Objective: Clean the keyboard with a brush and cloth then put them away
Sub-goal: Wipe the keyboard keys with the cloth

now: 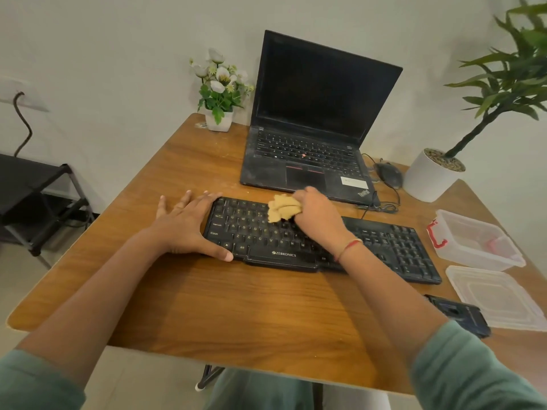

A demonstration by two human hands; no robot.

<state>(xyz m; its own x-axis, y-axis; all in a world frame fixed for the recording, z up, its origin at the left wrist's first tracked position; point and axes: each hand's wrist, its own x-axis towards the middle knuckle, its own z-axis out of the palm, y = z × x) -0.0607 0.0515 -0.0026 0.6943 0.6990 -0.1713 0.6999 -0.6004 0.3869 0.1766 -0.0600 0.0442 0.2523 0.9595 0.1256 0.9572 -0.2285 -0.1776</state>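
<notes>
A black keyboard (pixel 384 247) lies across the middle of the wooden table (pixel 236 315). My right hand (pixel 318 217) grips a crumpled tan cloth (pixel 282 211) and presses it on the keyboard's upper middle keys. My left hand (pixel 185 226) lies flat with fingers spread against the keyboard's left end, thumb along its front edge. No brush is in sight.
An open black laptop (pixel 310 137) stands behind the keyboard, with a mouse (pixel 389 174) and cables to its right. A clear plastic box (pixel 473 241) and its lid (pixel 500 297) sit at the right, a phone (pixel 461 318) near them. Two potted plants (pixel 220 93) (pixel 432 176) stand at the back.
</notes>
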